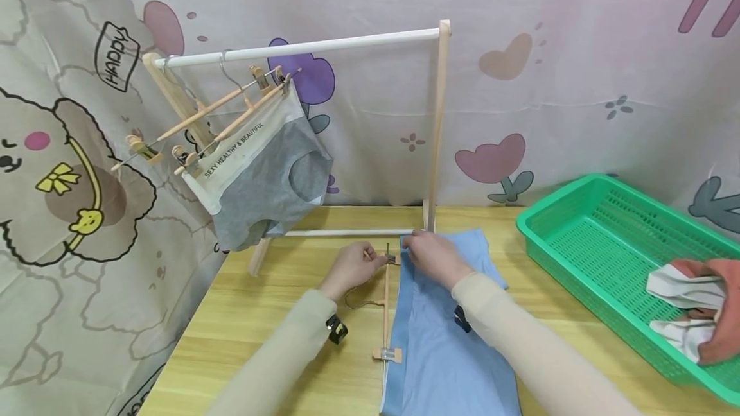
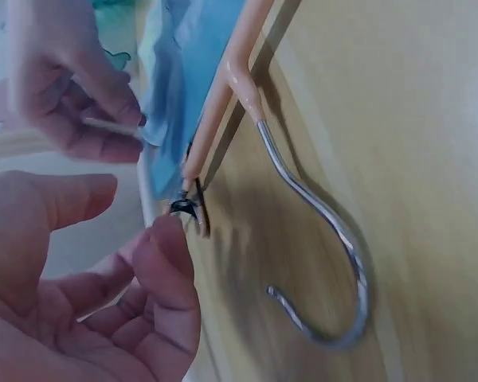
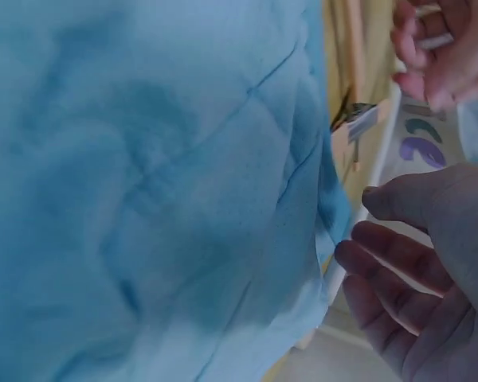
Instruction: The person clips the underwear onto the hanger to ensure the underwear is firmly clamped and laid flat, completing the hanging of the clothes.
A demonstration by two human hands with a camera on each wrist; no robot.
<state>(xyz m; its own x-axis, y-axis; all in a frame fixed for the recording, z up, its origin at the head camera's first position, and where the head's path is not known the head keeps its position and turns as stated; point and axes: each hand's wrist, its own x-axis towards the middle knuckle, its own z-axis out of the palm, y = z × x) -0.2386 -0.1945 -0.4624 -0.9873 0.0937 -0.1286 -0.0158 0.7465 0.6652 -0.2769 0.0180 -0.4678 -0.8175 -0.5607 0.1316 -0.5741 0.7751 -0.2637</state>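
Left hand (image 1: 355,267) with thumb and fingers loosely parted, just beside a hanger (image 1: 386,313)'s clip (image 1: 391,259), right hand (image 1: 435,255) with thumb spread from fingers, touching a blue garment (image 1: 442,352) laid on the desk (image 1: 277,339) alongside

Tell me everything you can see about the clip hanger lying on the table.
The clip hanger has a slim, glossy, wood-coloured bar and a curved, silvery, metal-looking hook. It lies on the table, alongside the waistband of a blue garment, with the hook turned away from the cloth. The near clip, wood-coloured with a metal piece, overlaps the waistband; whether it is clamped is unclear. The far clip appears free of cloth. The left hand is close by it; contact cannot be told.
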